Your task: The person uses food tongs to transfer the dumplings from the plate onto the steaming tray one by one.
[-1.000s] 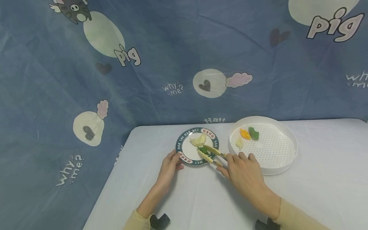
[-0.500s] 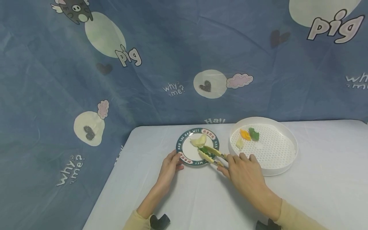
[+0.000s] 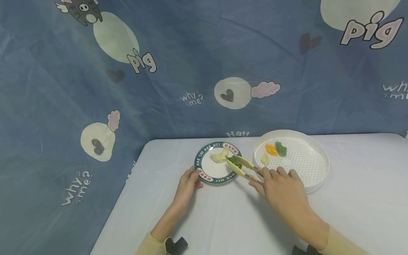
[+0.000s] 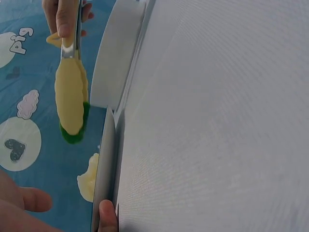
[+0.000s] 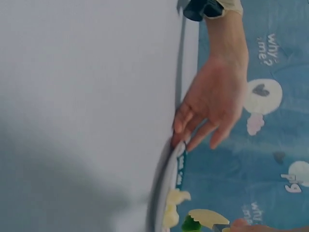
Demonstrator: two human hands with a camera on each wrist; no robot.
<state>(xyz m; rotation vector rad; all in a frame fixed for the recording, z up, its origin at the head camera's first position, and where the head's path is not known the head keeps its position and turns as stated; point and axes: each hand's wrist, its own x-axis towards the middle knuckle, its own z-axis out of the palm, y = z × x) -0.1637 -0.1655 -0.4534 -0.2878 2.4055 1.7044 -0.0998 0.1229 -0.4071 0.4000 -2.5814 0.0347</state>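
Your left hand point(image 3: 186, 187) is holding the plate point(image 3: 211, 169) at eight o'clock. Your right hand point(image 3: 283, 191) is gripping tongs point(image 3: 236, 169), pinching a green piece point(image 3: 234, 160) above the plate's three o'clock side; a pale piece point(image 3: 219, 156) is lying near twelve o'clock.

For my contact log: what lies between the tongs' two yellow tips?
A green piece, between the tips of the tongs; the head view shows this.
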